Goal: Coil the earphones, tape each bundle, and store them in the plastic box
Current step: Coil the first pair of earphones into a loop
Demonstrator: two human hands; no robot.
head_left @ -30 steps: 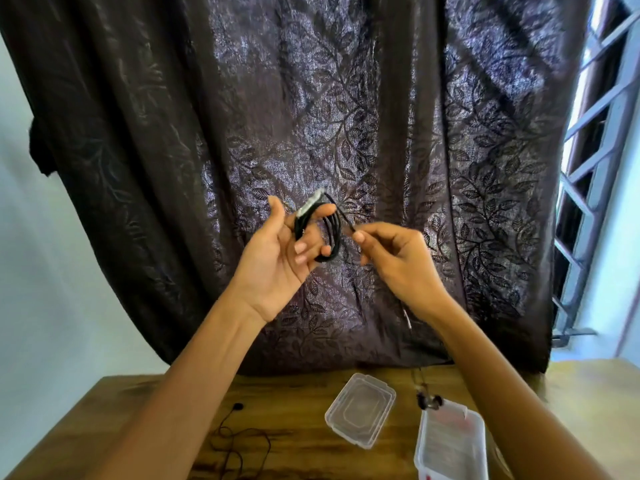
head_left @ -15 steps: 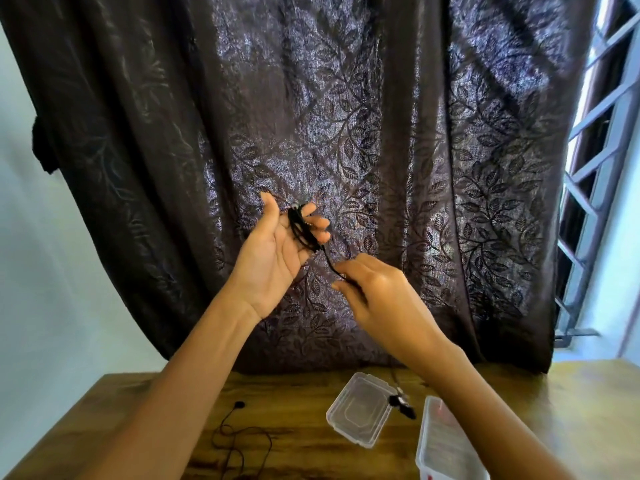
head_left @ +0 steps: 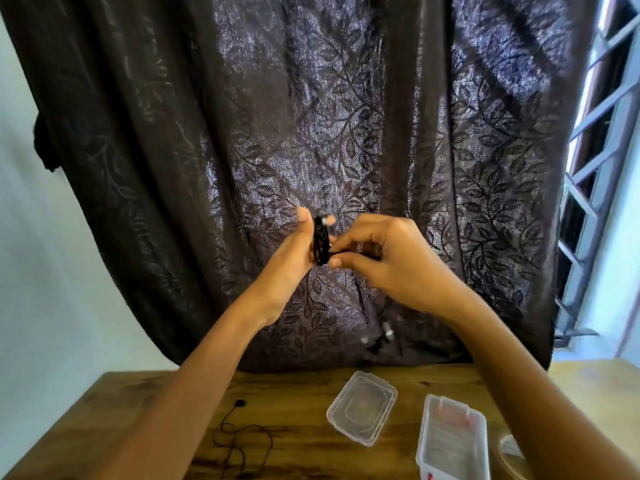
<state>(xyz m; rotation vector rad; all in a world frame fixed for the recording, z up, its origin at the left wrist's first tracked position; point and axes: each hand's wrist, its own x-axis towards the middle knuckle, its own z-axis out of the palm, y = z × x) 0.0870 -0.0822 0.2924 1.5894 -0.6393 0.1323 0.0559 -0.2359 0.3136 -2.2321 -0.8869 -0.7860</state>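
Observation:
My left hand (head_left: 289,263) is raised before the curtain and grips a black earphone coil (head_left: 320,242) wound around its fingers. My right hand (head_left: 391,259) pinches the free cord right beside the coil. The cord's loose end with the earbuds (head_left: 382,337) dangles blurred below my right hand, above the table. A second black earphone (head_left: 239,434) lies loose on the wooden table (head_left: 298,455). The clear plastic box (head_left: 452,441) sits at the right front, its lid (head_left: 362,407) lying beside it on the left.
A dark leaf-patterned curtain (head_left: 311,133) hangs behind the table. A barred window (head_left: 599,168) is at the right. Something clear and round (head_left: 509,448) shows partly behind my right forearm; I cannot tell what it is.
My right hand has come up from below to the coil, drawing the cord across it. The dangling earbuds have risen off the box area. Both hands sit lower in view.

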